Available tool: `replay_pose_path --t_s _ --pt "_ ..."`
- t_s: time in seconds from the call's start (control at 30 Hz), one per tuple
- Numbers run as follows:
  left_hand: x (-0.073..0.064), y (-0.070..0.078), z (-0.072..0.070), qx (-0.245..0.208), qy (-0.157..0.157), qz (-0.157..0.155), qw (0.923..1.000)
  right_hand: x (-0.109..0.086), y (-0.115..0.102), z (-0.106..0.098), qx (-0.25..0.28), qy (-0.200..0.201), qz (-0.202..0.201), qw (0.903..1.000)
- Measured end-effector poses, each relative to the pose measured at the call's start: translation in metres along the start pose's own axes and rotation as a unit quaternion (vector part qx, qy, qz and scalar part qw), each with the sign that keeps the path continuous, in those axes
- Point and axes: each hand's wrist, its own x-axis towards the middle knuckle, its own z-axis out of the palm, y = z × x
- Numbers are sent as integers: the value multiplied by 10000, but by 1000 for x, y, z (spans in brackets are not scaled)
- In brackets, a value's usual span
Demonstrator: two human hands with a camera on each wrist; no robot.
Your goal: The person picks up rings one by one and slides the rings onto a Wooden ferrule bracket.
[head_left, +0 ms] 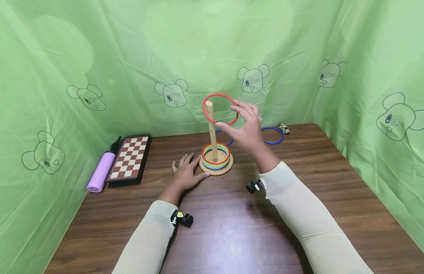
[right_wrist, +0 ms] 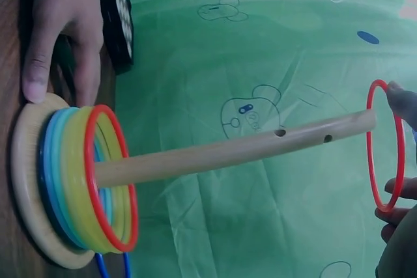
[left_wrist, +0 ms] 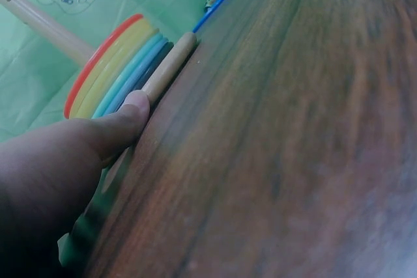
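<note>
My right hand (head_left: 247, 127) pinches a thin red ring (right_wrist: 402, 148) between thumb and fingertips. It holds the ring level with the top of a wooden post (head_left: 212, 133); in the right wrist view the post's tip overlaps the ring's edge. At the foot of the post, a stack of rings (right_wrist: 78, 187) lies round it, red uppermost, then yellow, light blue and darker blue. They rest on a round wooden base (head_left: 217, 172). My left hand (head_left: 186, 174) is spread on the table beside the base, thumb (left_wrist: 137, 105) and forefinger at its rim.
Blue rings (head_left: 275, 143) lie on the table behind my right hand, near a small toy car (head_left: 284, 128). To the left are a checkered game board (head_left: 129, 158) and a purple cylinder (head_left: 101, 172). Green cloth (head_left: 205, 45) encloses the table's back and sides.
</note>
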Motion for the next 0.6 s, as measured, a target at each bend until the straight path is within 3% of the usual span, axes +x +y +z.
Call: replay_pose_path --t_s 0.33,0.6 --pt "2 -2 3 -42 45 41 10000 -22 13 11 -242 -699 546 9958" --pt "2 -1 1 3 2 5 10000 -38 25 18 -234 -1012 923 9903"
